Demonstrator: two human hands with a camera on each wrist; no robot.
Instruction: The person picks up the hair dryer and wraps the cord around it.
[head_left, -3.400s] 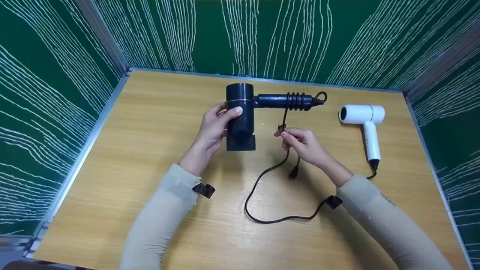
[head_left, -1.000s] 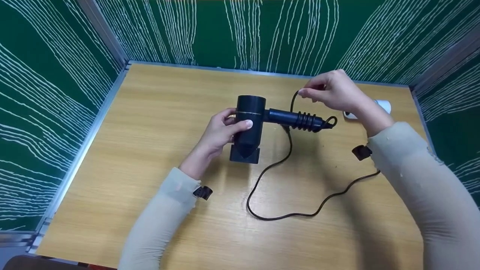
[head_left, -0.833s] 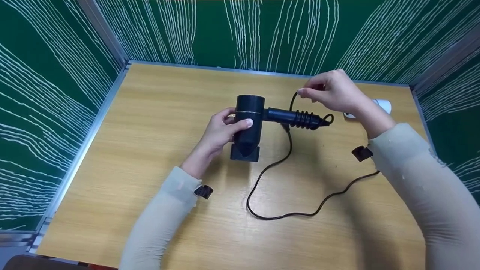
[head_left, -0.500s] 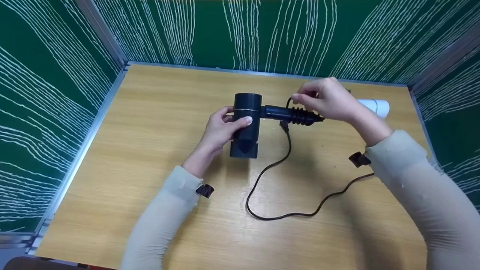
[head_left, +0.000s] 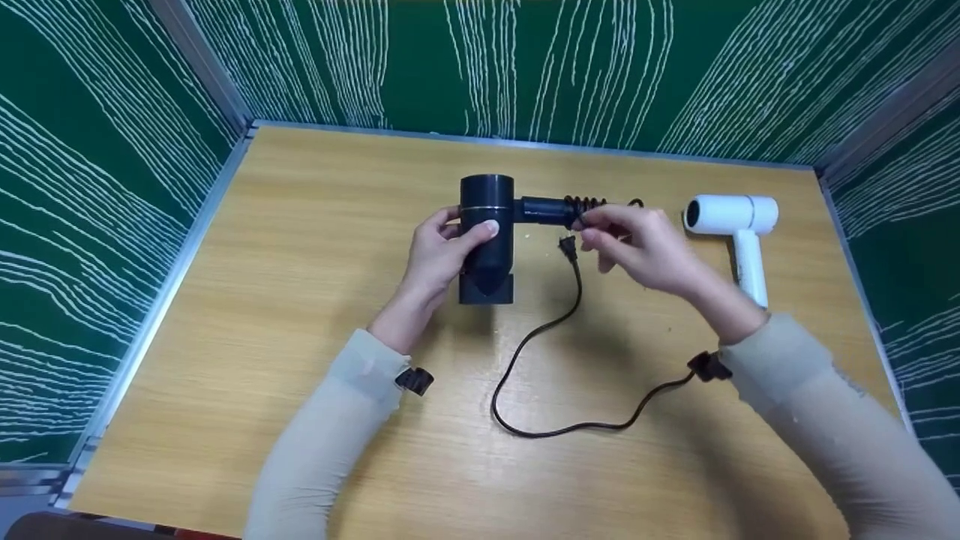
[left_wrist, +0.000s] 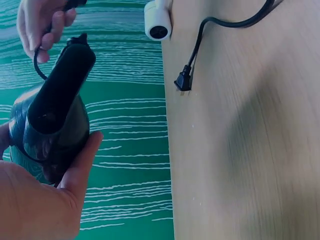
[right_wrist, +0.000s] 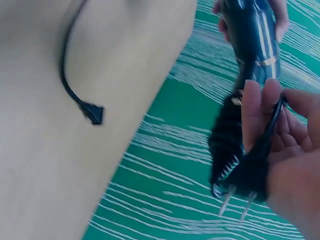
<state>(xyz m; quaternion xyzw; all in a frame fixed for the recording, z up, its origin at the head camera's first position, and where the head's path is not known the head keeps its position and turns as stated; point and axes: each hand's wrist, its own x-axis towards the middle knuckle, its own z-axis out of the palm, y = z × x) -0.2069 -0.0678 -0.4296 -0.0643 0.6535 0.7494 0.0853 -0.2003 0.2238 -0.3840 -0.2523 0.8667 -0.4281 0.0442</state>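
Observation:
My left hand (head_left: 435, 259) grips the barrel of a black hair dryer (head_left: 487, 225), thumb across its front, holding it above the table. The dryer's handle (head_left: 544, 211) points right, with its cord (head_left: 583, 204) wound round it in several turns. Beside the handle's end, my right hand (head_left: 637, 244) pinches that cord near its plug; in the right wrist view the black plug (right_wrist: 250, 175) hangs under the fingers, its two prongs bare. A second plug (head_left: 568, 247), on a black cord (head_left: 514, 360), lies on the table below the handle.
A white hair dryer (head_left: 731, 215) lies at the right rear of the wooden table (head_left: 315, 187). The black cord on the tabletop curves toward my right wrist. Green walls with white streaks stand behind and at both sides.
My right hand, still pinching the cord, has come down from behind the handle to its near side. The black dryer has shifted slightly left and back. More of the white dryer shows.

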